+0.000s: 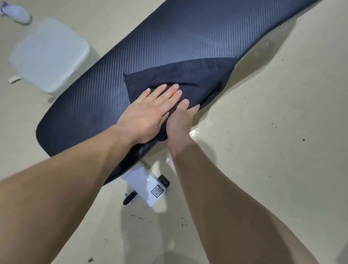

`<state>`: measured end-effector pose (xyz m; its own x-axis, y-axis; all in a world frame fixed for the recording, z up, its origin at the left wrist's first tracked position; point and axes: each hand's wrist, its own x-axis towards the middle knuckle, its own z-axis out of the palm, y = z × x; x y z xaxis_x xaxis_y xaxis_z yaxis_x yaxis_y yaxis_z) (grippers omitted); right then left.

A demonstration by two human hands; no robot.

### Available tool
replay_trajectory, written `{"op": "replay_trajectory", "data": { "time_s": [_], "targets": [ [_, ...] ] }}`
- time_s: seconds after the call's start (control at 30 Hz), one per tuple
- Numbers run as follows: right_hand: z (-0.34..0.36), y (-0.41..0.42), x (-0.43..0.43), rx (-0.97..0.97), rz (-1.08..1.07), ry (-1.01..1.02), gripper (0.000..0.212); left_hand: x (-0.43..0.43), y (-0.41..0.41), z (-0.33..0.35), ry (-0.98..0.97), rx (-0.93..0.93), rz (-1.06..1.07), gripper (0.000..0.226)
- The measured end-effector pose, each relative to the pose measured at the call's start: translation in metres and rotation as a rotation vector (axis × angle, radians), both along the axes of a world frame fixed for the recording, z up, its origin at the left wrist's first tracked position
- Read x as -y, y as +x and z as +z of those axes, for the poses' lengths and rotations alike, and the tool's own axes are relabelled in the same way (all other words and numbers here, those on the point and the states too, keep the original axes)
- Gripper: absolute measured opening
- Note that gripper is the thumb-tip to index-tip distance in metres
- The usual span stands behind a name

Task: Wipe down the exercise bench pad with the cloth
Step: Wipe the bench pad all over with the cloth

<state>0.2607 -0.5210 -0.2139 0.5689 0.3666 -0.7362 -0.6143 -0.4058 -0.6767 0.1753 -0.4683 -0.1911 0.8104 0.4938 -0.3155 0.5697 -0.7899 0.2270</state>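
A long black bench pad (175,35) with a ribbed weave runs from the lower left to the upper right. A dark cloth (191,75) lies spread on its near half and drapes over the right edge. My left hand (147,113) lies flat on the cloth with straight fingers, pressing it onto the pad. My right hand (180,122) sits beside it at the pad's right edge, fingers extended along the cloth where it hangs over.
A pale square stool (48,55) stands left of the pad. A white shoe (15,13) lies on the beige floor at far left. The bench's white frame with a QR sticker (157,191) shows beneath the pad. Wet patches (193,131) glisten on the floor.
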Motion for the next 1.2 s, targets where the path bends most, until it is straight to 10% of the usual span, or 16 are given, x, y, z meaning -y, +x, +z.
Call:
{"op": "replay_trajectory", "data": {
  "time_s": [0.6,1.2],
  "targets": [
    [0.017,-0.246,0.057,0.047,-0.092,-0.089,0.063,0.047,-0.232,0.007,0.059,-0.080,-0.161,0.064],
    [0.012,-0.059,0.014,0.118,-0.033,-0.117,0.059,-0.009,-0.048,0.000,0.007,-0.026,-0.169,0.060]
  ]
}}
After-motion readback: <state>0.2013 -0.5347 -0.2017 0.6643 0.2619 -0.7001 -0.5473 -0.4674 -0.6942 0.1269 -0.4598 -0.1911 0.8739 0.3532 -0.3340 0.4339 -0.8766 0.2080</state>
